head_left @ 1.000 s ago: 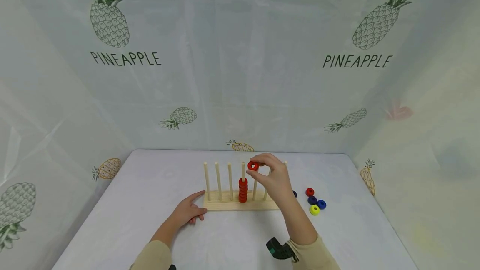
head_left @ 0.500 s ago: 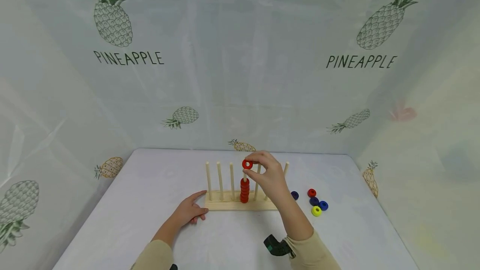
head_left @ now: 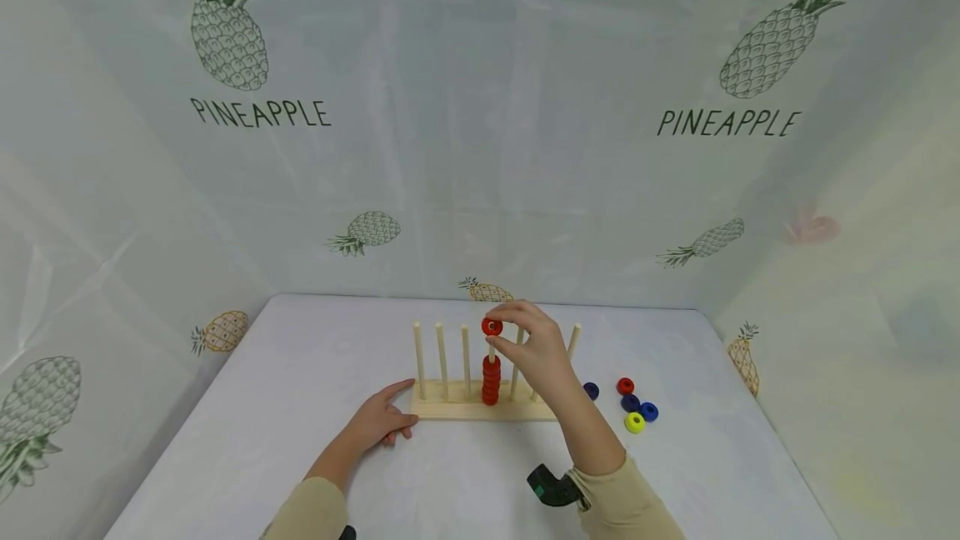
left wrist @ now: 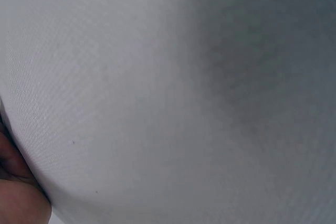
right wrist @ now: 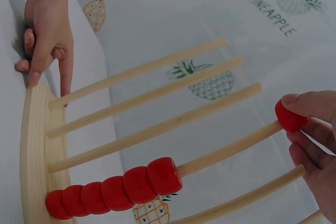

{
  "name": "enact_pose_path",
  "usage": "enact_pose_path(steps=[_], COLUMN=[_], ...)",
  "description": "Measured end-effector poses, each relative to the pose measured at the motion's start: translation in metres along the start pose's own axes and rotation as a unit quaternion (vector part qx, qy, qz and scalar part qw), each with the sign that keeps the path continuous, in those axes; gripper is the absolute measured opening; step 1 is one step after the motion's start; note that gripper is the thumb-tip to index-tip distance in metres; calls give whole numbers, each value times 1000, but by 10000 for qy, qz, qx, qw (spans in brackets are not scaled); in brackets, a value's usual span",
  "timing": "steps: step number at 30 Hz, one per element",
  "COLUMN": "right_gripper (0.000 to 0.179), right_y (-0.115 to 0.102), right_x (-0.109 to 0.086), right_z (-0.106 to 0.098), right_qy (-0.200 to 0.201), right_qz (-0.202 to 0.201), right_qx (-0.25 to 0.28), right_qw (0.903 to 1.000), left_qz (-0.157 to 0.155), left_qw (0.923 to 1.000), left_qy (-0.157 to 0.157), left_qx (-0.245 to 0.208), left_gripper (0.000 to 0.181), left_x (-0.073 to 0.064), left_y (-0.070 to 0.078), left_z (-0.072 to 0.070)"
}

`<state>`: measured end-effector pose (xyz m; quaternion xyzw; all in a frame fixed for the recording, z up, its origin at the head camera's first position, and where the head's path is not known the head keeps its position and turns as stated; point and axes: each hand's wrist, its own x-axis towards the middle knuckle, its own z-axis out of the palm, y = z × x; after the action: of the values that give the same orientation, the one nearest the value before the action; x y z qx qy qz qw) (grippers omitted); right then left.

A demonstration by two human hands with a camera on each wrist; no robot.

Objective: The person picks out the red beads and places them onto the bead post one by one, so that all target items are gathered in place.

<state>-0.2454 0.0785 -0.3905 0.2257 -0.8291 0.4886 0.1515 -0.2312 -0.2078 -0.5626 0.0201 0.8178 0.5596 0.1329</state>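
A wooden peg stand (head_left: 465, 413) with a row of upright pegs stands on the table. One peg near its middle carries a stack of several red beads (head_left: 491, 382). My right hand (head_left: 538, 352) pinches another red bead (right wrist: 290, 117) between thumb and fingers, right at the tip of that same peg (right wrist: 231, 153). The left hand (head_left: 377, 422) holds the left end of the stand, thumb at the front edge and index finger at the back. In the left wrist view only a bit of that hand (left wrist: 21, 198) shows at the lower left corner.
Right of the stand lie loose beads: a red one (head_left: 625, 387), a yellow one (head_left: 630, 429), a blue one (head_left: 650, 418) and dark blue ones (head_left: 630, 408). My right forearm hides the stand's right end. A pineapple-printed cloth (head_left: 465, 148) hangs behind the white table (head_left: 450, 490).
My right hand has moved left with the red bead, from beside the peg to its tip. The left hand has stayed on the stand's end. The view has shifted slightly.
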Motion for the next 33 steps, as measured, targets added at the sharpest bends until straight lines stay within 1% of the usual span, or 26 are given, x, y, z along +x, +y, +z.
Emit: enact_pose_path(steps=[5,12,18,25,28,33], right_gripper=[29,28,27,26,25,27], right_y=[0,0,0,2,3,6], right_x=[2,4,5,6,6,6], right_z=[1,1,2,4,5,8], right_qy=[-8,-66,-119,-44,9,147], right_qz=[13,144,225,144,123,49], right_qx=[-79,-132,-100,-151,-178,-129], right_qw=[10000,9998,9996,9998,9998,9998], left_qz=[-29,30,-36,103,121,67], left_qw=[10000,10000,10000,9999,9999,10000], left_qy=[-15,-52,-30,-6,5,-16], left_qx=[5,35,4,-22,-44,-68], left_gripper=[74,74,74,75,75,75], left_x=[2,3,2,1,2,2], left_y=[-3,-4,-4,-3,-4,-5], left_z=[-1,-1,-1,0,0,1])
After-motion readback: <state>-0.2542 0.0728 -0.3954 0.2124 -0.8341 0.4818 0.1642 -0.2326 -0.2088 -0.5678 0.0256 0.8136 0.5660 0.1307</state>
